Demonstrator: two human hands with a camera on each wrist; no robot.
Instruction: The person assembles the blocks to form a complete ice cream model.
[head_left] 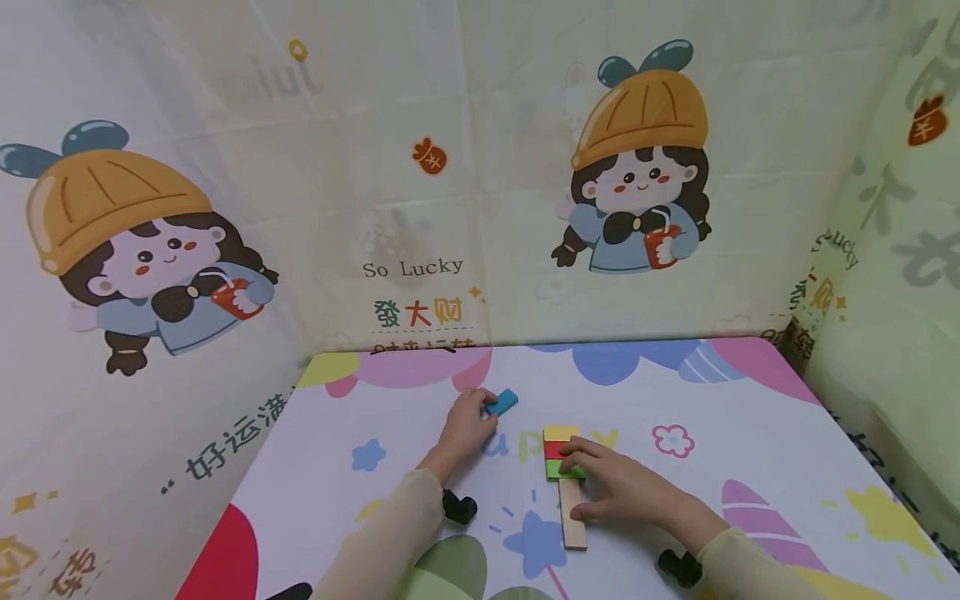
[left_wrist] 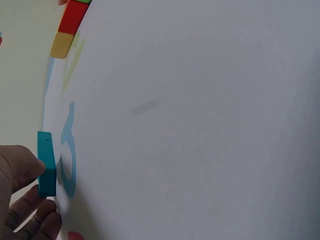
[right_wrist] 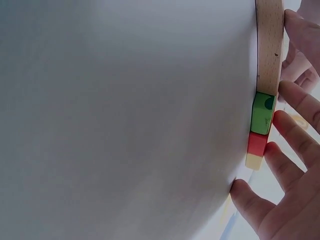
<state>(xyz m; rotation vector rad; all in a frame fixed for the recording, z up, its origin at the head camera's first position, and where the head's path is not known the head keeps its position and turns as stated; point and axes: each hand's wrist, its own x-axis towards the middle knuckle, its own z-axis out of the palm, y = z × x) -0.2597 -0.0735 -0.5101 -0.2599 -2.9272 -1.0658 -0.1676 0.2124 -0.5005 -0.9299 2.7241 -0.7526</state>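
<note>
A blue block (head_left: 507,402), teal in the left wrist view, is pinched between the thumb and fingers of my left hand (head_left: 467,427), close over the table. To its right a row of blocks lies flat: a yellow block (head_left: 560,433) at the far end, then a red block (head_left: 554,450), a green block (head_left: 554,469) and a long plain wooden block (head_left: 573,521) pointing toward me. My right hand (head_left: 626,483) rests along the row's right side, fingers spread. In the right wrist view its fingertips (right_wrist: 287,89) touch the edge of the blocks.
The blocks lie on a white table (head_left: 420,392) printed with colourful shapes and letters. Cloth walls (head_left: 510,183) with cartoon figures stand behind and at both sides. A black wrist strap piece (head_left: 459,507) sits by the left cuff, another (head_left: 679,568) by the right.
</note>
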